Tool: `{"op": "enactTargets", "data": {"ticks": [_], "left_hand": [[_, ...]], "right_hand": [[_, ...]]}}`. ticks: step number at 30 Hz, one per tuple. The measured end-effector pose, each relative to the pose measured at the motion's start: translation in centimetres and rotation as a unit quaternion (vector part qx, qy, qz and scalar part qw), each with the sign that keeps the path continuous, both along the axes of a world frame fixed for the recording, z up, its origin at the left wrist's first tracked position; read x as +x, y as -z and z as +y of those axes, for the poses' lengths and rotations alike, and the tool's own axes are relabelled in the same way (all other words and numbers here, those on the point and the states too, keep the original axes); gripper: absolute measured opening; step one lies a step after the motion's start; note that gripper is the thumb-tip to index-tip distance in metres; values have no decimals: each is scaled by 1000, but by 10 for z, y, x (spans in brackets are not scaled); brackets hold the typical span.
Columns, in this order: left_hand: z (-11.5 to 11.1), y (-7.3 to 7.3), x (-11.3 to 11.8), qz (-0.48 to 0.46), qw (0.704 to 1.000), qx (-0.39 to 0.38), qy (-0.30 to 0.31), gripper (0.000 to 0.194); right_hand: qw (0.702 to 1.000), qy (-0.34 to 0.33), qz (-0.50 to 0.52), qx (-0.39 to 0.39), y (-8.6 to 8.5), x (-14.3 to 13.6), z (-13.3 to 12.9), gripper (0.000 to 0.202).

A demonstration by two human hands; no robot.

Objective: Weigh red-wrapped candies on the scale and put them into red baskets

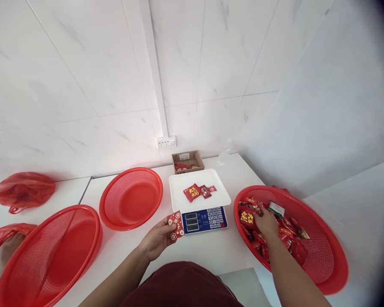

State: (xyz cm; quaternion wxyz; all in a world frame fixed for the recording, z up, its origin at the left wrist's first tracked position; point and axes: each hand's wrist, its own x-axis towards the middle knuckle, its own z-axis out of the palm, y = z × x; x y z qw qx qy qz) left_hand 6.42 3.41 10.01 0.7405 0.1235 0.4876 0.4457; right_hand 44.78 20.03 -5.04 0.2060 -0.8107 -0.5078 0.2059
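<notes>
My left hand (161,238) pinches a small red packet printed with white flowers (176,225), held at the left edge of a digital weighing scale (205,219). The scale's white tray (219,187) bears three red snack packets (192,192) of different sizes. On the right, my right hand (266,222) reaches into a red plastic basket (334,256) of red snack packets (288,232). Its fingers are on a large red packet with yellow characters (248,218); whether they grip it is hard to see. A green-and-white packet (276,209) lies beside that hand.
A cardboard box (198,160) with red packets stands behind the scale, near a clear plastic bottle (224,152). Two red baskets (131,198) are on the left. Red plastic bags (24,189) lie farther left, where another person's hand (10,247) reaches in. A socket (166,142) is on the wall.
</notes>
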Motion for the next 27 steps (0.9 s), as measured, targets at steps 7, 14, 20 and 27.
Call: {"op": "enactTargets", "data": {"ticks": [7,14,20,27], "left_hand": [[-6,2,-5,10,1000,-22,-21,36],[-1,7,-2,-1,1000,-16,-13,37],[-2,5,-5,2,1000,-11,-13,40],[-7,10,-3,4,1000,-19,-17,37]], "right_hand": [[996,77,47,25,-12,18,-6,41],[975,134,70,160,-45,4,-16,47],[972,110,92,184,-64,-29,-7,46],[963,-188,194,2,-46,-112,4,40]]}}
